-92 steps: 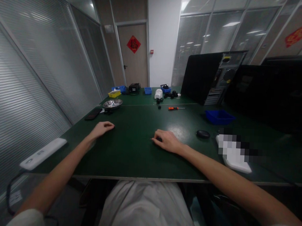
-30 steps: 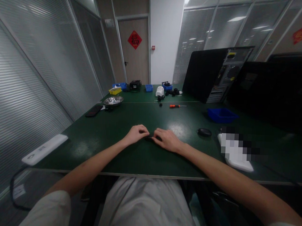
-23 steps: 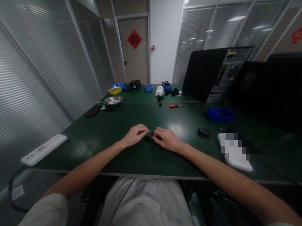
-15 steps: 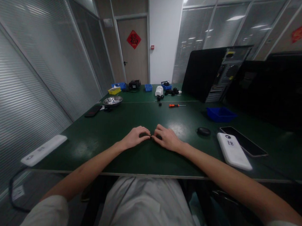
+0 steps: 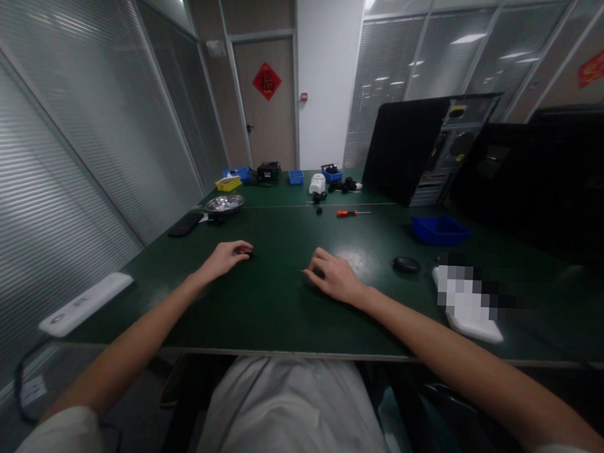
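My left hand (image 5: 229, 257) is over the green table (image 5: 268, 312), left of centre, its fingers curled round a small black object (image 5: 250, 254) at the fingertips. Right of centre, my right hand (image 5: 334, 274) rests low on the table with its thumb and index finger pinched together. Something tiny shows at those fingertips, too small to name. A wide gap separates the two hands. Beyond them lies an orange-handled screwdriver (image 5: 347, 214), with a small black piece (image 5: 319, 210) to its left.
A metal bowl (image 5: 225, 204) and a dark phone (image 5: 186, 224) lie at the left, above a white device (image 5: 86, 304). At the right are a black mouse (image 5: 406, 264), a blue tray (image 5: 439, 231), a white device (image 5: 471, 321) and a computer case (image 5: 430, 148). Small bins stand at the back.
My left hand has moved left and slightly away from me, parting from my right hand, and a small black object now shows at its fingers. My right hand has stayed nearly in place.
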A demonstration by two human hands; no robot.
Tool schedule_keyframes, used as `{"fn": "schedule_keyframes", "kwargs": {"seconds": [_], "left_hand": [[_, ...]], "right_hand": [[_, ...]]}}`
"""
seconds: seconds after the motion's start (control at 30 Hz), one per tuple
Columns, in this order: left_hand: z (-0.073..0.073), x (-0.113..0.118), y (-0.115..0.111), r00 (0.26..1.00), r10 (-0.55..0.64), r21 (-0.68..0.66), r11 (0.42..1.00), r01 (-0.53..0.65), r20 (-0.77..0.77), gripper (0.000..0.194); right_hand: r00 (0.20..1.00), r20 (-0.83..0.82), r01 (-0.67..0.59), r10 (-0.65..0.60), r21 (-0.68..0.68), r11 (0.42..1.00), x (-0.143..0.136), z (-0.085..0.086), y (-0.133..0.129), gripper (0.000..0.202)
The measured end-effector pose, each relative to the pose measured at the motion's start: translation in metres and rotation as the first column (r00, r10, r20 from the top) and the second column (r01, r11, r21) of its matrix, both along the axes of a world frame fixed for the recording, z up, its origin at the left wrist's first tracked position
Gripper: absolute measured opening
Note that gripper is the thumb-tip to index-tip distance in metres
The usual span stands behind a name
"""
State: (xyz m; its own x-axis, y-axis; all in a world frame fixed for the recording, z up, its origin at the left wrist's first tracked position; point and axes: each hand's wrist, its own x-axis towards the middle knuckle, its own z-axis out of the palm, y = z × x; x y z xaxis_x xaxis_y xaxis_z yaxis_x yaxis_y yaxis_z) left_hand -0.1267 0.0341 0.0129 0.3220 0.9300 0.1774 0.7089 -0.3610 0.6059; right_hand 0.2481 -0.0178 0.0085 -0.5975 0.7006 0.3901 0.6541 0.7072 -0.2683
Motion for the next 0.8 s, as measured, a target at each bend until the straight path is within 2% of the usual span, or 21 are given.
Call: {"fn": "schedule_keyframes", "kwargs": {"seconds": [0.07,0.17,0.27,0.33,0.43,0.8], "left_hand": [[-0.001,-0.051,0.011,0.973,0.226,0.004,0.974,-0.226,-0.044,0.036],[-0.001,-0.118,0.016,0.855,0.513,0.030,0.858,-0.512,-0.078,0.036],[0.000,-0.154,0.012,0.734,0.673,0.052,0.740,-0.671,-0.089,0.038],[0.001,-0.161,0.009,0.692,0.713,0.090,0.701,-0.708,-0.114,0.037],[0.001,-0.160,0.007,0.666,0.732,0.149,0.682,-0.716,-0.148,0.036],[-0.007,-0.163,0.006,0.681,0.713,0.282,0.696,-0.660,-0.168,0.034]], "right_hand": [[1.000,0.002,0.003,-0.003,-0.008,1.000,0.000,0.000,0.001,0.026],[1.000,0.003,0.002,-0.002,-0.012,1.000,0.000,-0.001,0.001,0.026],[1.000,0.007,0.012,-0.012,-0.003,1.000,-0.001,-0.002,0.002,0.025],[1.000,0.007,0.021,-0.021,0.005,1.000,-0.001,-0.003,0.003,0.025],[1.000,0.004,0.018,-0.018,0.012,1.000,-0.001,-0.005,0.003,0.026],[1.000,-0.019,-0.003,0.003,0.005,1.000,0.000,-0.005,0.004,0.026]]}}
